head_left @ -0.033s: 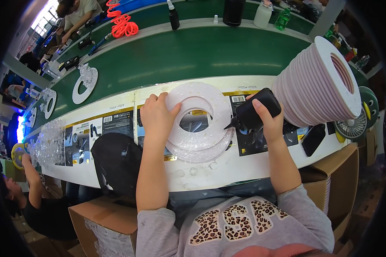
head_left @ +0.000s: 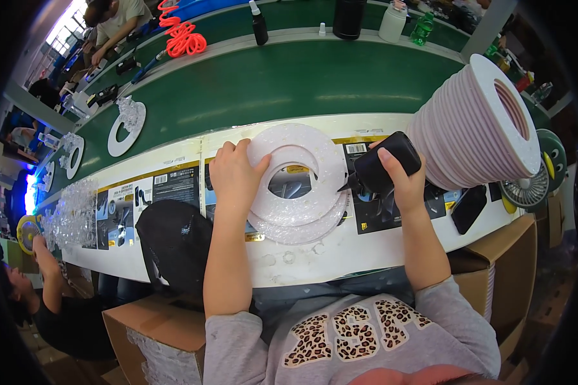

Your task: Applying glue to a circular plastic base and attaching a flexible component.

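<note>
My left hand (head_left: 237,170) grips the left edge of a flat white ring (head_left: 331,154), its thumb lying over the ring's face. That ring overlaps another white ring (head_left: 298,235), which shows below it, nearer to me. Small spots dot the upper ring's glossy surface. In my right hand (head_left: 408,183) is a black squeeze bottle (head_left: 382,163), tilted so its pointed nozzle (head_left: 345,187) is at the upper ring's right edge. Whether the tip touches the ring, I cannot tell. Printed card sheets (head_left: 167,186) lie beneath on the white work surface.
A tall stack of white rings (head_left: 453,128) leans at the right, beside a phone (head_left: 469,208) and a small fan (head_left: 526,183). A black bag (head_left: 173,240) sits left of my forearm. On the green belt (head_left: 237,90) lie several rings (head_left: 117,149). Co-workers sit at the left.
</note>
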Available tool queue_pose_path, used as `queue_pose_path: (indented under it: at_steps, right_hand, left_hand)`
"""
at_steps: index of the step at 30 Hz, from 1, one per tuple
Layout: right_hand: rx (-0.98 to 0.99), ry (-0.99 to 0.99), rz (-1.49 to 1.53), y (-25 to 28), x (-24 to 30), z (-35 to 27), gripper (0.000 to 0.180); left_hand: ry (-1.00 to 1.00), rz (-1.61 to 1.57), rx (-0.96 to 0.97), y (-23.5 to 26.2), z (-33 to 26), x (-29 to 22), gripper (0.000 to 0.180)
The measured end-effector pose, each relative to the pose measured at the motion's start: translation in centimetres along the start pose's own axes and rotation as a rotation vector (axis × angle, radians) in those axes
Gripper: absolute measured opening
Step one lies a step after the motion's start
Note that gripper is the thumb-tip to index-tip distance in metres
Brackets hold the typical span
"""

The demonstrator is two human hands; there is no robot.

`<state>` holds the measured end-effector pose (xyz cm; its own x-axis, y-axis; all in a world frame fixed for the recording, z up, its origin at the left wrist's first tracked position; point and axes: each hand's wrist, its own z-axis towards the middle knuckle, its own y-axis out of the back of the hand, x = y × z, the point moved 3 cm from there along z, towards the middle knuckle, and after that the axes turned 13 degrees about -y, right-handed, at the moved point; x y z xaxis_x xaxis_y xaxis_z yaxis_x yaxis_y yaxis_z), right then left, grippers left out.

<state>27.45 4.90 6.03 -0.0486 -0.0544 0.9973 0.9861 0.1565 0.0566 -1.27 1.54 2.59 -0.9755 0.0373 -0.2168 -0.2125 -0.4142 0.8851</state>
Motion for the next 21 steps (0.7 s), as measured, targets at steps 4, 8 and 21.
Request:
queue_pose_path:
  at_steps: [4, 8, 21]
  right_hand:
    - [-0.009, -0.013, -0.022, 0.34, -0.34, 0.20, 0.024]
    - [0.018, -0.009, -0.054, 0.16, -0.56, 0.16, 0.024]
    - [0.046, -0.043, -0.045, -0.13, -0.70, 0.20, 0.025]
  left_hand:
    - [-0.024, 0.003, -0.020, 0.17, -0.01, -0.13, 0.045]
    - [-0.026, 0.007, -0.020, 0.17, -0.08, -0.14, 0.045]
    - [-0.027, 0.002, -0.007, 0.09, -0.09, -0.05, 0.046]
